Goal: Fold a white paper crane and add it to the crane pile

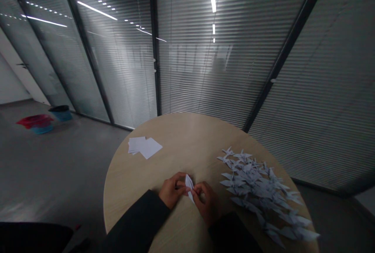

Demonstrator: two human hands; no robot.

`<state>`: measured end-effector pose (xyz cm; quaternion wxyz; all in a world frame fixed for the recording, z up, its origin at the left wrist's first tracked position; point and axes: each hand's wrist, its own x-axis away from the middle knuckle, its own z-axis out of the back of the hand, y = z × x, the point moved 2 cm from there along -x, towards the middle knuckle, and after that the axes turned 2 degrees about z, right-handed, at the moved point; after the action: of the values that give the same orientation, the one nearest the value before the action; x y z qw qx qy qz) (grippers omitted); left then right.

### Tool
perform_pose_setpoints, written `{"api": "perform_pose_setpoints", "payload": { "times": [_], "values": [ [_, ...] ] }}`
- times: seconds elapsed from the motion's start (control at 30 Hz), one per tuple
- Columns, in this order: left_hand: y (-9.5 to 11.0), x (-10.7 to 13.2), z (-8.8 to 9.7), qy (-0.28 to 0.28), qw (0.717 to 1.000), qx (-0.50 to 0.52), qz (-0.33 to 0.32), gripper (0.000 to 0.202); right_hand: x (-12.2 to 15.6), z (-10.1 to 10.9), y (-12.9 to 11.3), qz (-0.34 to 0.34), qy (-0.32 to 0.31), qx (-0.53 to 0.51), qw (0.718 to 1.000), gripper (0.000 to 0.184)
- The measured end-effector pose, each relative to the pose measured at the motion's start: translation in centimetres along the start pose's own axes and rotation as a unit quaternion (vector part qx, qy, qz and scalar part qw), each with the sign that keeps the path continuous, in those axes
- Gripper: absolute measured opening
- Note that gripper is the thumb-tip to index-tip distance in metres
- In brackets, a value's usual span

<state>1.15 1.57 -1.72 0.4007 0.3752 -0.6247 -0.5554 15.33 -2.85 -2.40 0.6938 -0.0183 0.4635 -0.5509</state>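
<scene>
White folded paper [189, 182], left hand [172, 189] half-curled, pinching it, right hand [207, 202] likewise

The table [190, 138] gives you passage at the frame's centre, between the paper sheets [150, 148] left of centre and the paper birds [254, 184] massed near your right hand [208, 202] at lower right; above, the glass wall [199, 85] bounds your reach.

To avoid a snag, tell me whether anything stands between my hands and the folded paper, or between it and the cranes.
Nothing visible separates your left hand or right hand from the folded paper; both pinch it. Toward the cranes, only your right hand is in between.
</scene>
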Motion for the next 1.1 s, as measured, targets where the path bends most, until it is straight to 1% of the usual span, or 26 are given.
{"api": "perform_pose_setpoints", "payload": {
  "times": [0.1, 0.23, 0.33, 0.43, 0.57, 0.7, 0.93, 1.1],
  "values": [
    [0.01, 0.04, -0.11, -0.011, 1.000, -0.010, -0.007, 0.042, 0.07, -0.13, 0.08, -0.002, -0.004, 0.016, 1.000, 0.011],
    [0.17, 0.25, -0.23, -0.010, 0.997, -0.071, -0.031, 0.040, -0.01, -0.01, -0.06, 0.004, 0.001, 0.052, 0.999, 0.012],
    [0.43, 0.44, -0.49, -0.026, 0.994, -0.101, -0.044, 0.043, -0.05, 0.12, -0.16, 0.011, 0.006, 0.071, 0.997, 0.013],
    [0.68, 0.61, -0.74, -0.043, 0.993, -0.103, -0.043, 0.048, 0.01, 0.17, -0.08, 0.019, 0.001, 0.084, 0.996, 0.013],
    [0.77, 0.69, -0.77, -0.033, 0.992, -0.118, -0.036, 0.051, 0.16, 0.14, 0.02, 0.035, -0.005, 0.095, 0.995, 0.013],
    [0.70, 0.59, -0.74, -0.027, 0.993, -0.111, -0.035, 0.051, 0.18, 0.17, -0.17, 0.032, -0.010, 0.089, 0.995, 0.013],
    [0.47, 0.43, -0.58, -0.023, 0.993, -0.112, -0.033, 0.050, 0.32, 0.15, -0.32, 0.055, -0.017, 0.072, 0.996, 0.010],
    [0.16, 0.31, -0.46, -0.020, 0.994, -0.103, -0.036, 0.048, 0.27, 0.24, -0.44, 0.047, -0.021, 0.076, 0.996, 0.010]
  ]
}}
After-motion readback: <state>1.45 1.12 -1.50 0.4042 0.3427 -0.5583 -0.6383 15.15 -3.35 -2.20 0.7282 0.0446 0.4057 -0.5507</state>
